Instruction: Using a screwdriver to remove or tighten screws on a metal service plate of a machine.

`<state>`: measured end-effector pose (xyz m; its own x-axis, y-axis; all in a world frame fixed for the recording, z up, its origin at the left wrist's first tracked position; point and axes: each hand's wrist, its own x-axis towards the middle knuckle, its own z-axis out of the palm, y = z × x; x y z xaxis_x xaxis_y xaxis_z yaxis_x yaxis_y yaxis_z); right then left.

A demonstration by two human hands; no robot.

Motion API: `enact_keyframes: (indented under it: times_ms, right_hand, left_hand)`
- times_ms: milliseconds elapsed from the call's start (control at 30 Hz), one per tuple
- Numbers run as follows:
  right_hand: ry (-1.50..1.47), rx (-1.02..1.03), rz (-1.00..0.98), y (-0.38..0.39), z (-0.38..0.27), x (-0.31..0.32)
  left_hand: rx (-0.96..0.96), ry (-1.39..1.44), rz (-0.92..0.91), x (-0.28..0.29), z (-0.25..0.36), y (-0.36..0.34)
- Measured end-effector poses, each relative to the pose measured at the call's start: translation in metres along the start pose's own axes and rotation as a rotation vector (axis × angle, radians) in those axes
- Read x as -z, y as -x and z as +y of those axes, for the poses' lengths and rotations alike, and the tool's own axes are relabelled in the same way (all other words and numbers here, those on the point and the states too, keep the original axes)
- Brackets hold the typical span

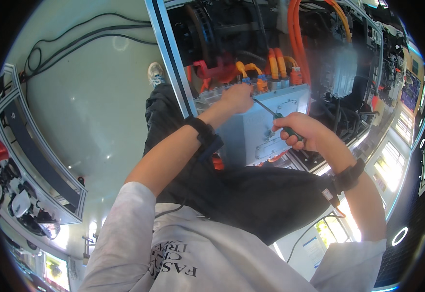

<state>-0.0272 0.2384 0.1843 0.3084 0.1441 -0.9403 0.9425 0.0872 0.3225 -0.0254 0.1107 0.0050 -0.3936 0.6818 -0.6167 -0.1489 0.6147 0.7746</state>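
My left hand point(238, 100) is at the top edge of a silver metal housing point(241, 136), beside blue and orange connectors point(262, 83); its fingers are curled, and what they grip is hidden. In my right hand point(306, 127) is a screwdriver with a dark green handle point(292, 134), its long shaft angled up and left so that the tip lies just by my left fingers. Several orange cables point(273, 61) rise from the connectors along the housing's top. A red part point(205, 70) sits behind them.
An aluminium frame post point(168, 53) stands left of the housing. Dark machinery and a translucent reservoir point(344, 73) are at right. My legs point(266, 204) are below the housing. Black cables point(91, 24) run over the floor; another framed rig point(37, 151) stands at far left.
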Motion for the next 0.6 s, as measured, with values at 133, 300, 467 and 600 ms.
enact_keyframes:
  times_ms: [133, 300, 467, 600]
  right_hand:
    - [0.074, 0.001, 0.005, 0.0, -0.006, -0.001]
    - [0.166, 0.011, 0.047, 0.005, -0.014, -0.006]
    - [0.457, 0.207, 0.137, 0.006, -0.005, -0.005]
    - [0.818, 0.29, 0.212, 0.007, -0.007, -0.012]
  left_hand:
    - [0.083, 0.01, 0.07, -0.007, 0.001, 0.0]
    - [-0.073, 0.121, 0.182, 0.003, -0.002, 0.015]
    - [-0.518, 0.163, 0.21, 0.004, 0.014, 0.043]
    - [-0.67, 0.159, 0.115, -0.001, 0.026, 0.042]
